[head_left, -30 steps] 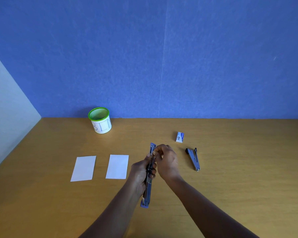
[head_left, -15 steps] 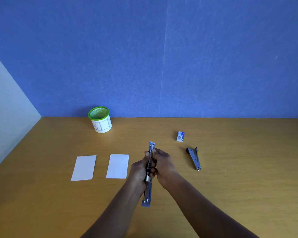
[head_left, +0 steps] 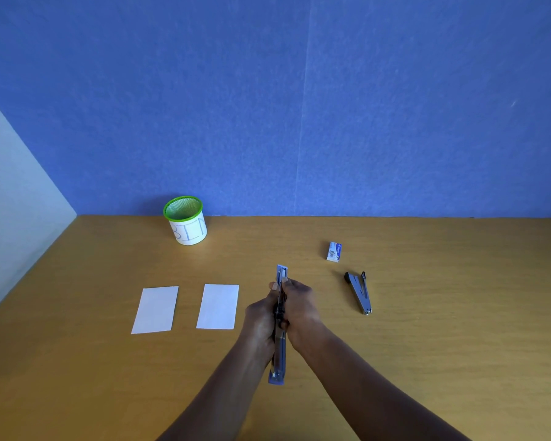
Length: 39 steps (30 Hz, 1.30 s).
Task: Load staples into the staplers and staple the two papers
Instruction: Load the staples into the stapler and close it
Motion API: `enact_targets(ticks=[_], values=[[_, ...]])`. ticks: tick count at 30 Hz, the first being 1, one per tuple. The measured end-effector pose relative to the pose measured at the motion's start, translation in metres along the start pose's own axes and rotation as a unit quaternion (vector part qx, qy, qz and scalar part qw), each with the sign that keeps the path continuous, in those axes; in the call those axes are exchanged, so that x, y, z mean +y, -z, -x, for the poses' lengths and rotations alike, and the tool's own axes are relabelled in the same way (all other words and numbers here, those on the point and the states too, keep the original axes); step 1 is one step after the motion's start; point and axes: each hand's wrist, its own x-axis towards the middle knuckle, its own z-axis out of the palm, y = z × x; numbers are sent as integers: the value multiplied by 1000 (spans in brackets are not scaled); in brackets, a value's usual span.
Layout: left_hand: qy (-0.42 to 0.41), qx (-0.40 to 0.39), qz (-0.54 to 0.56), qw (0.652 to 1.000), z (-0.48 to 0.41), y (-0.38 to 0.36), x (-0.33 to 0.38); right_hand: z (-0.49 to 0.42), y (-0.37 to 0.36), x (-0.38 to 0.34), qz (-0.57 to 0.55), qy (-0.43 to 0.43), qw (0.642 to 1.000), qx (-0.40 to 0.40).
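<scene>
A blue-grey stapler is swung fully open into one long line, pointing away from me at the desk's middle. My left hand and my right hand clasp its middle from either side, thumbs meeting near the far end. A second stapler lies partly open to the right, untouched. A small staple box stands beyond it. Two white papers lie side by side to the left.
A white mesh cup with a green rim, lettered "BIN", stands at the back left near the blue wall. The wooden desk meets a pale side panel at the left.
My right hand came down from the stapler's far tip and closed against its middle beside my left hand. The stapler stayed in the same line.
</scene>
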Motion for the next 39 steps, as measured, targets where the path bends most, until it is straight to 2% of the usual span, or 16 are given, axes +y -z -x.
enact_targets(ticks=[4, 9, 14, 19, 24, 32, 35, 39], values=[[-13, 7, -18, 1000, -1, 2, -1, 4, 2, 0, 4, 1, 1000, -7], [-33, -7, -24, 999, -5, 8, 1, 7, 10, -6, -40, -15, 996, -84], [-61, -32, -14, 998, -7, 11, 1, 9, 15, -10, 0, 40, 990, -138], [-70, -49, 3, 996, -6, 11, 1, 7, 10, -8, 20, 81, 991, -109], [-71, -39, -2, 997, -2, 10, -4, 6, 2, 0, 21, 75, 996, -54], [-64, -30, 4, 997, 1, 8, -4, 6, -4, 1, 18, 64, 998, -15], [-64, -32, 5, 997, -1, 9, -3, 5, 0, 0, 24, 63, 997, -42], [-57, -33, 22, 998, -6, 10, -1, 2, 17, -5, 3, 51, 987, -153]])
